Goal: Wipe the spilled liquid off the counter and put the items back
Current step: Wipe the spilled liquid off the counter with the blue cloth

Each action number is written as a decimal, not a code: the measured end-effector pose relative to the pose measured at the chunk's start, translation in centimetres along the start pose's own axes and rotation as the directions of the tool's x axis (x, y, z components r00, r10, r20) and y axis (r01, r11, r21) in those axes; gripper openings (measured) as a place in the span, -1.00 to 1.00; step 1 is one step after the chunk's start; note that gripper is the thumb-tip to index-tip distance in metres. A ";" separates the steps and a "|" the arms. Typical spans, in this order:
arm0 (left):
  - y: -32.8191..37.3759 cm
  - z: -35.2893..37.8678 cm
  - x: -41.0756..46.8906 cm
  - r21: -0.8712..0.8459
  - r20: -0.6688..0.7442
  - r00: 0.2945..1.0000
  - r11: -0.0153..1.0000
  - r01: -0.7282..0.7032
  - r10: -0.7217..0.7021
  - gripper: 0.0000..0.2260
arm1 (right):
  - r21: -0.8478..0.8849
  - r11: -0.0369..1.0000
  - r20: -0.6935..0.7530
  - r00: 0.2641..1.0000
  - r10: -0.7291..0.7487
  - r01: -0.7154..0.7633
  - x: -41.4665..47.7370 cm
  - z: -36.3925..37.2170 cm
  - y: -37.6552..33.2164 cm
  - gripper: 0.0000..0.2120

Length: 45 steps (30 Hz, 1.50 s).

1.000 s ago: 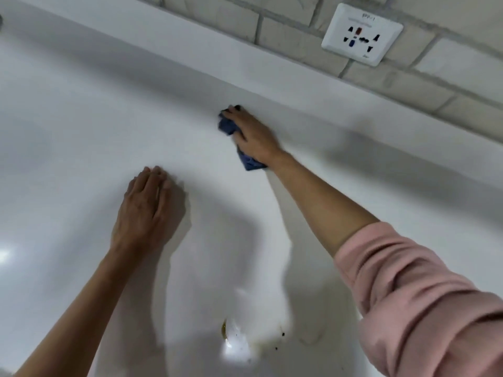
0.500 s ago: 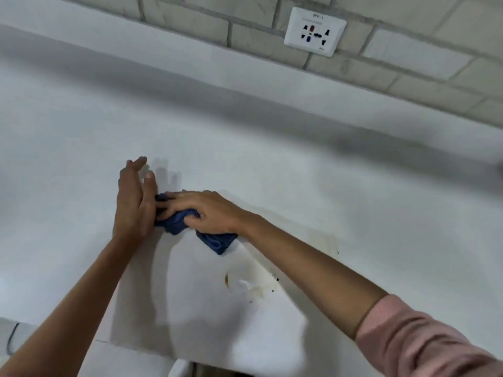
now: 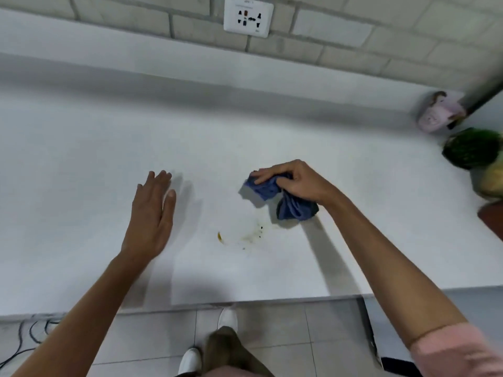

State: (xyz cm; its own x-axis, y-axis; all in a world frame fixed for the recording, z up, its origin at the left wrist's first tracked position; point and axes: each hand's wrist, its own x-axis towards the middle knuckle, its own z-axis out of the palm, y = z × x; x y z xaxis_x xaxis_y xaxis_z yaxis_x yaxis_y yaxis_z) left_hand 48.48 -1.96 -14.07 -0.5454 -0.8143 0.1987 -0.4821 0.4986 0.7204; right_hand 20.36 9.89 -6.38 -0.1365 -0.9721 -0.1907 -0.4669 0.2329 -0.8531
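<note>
My right hand (image 3: 298, 182) grips a crumpled blue cloth (image 3: 275, 195) and presses it on the white counter (image 3: 81, 164), right of centre. A thin yellowish-brown stain (image 3: 245, 235) with a few dark specks lies on the counter just in front of and left of the cloth. My left hand (image 3: 152, 213) rests flat on the counter with its fingers straight, holding nothing, well left of the cloth. At the counter's right end stand a pink-and-white figurine (image 3: 438, 111), a dark green bushy item (image 3: 472, 151) and a yellowish item (image 3: 492, 180) cut off by the frame.
A white wall socket (image 3: 248, 16) sits in the grey brick wall behind the counter. The counter's front edge runs across the lower part of the view, with a tiled floor, my white shoes and dark cables (image 3: 27, 338) at the lower left below it.
My right hand has dragged the cloth away from my left hand toward the right, past the stain. The left hand has stayed flat. The view has dropped, showing the counter edge and floor.
</note>
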 end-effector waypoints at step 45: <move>-1.1 1.8 1.2 0.257 0.066 0.992 0.959 -0.119 0.106 -0.52 | -0.306 0.887 -0.635 0.768 0.080 -0.345 3.7 0.1 6.7 -0.54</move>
State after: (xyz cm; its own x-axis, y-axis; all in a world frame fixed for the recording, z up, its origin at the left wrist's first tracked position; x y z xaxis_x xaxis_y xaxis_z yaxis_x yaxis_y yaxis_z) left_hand 47.13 -3.00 -15.82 -0.6372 -0.7358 0.2294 -0.5734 0.6514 0.4968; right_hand 16.84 7.80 -12.84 -0.6970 -0.7108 0.0941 -0.6347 0.5507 -0.5421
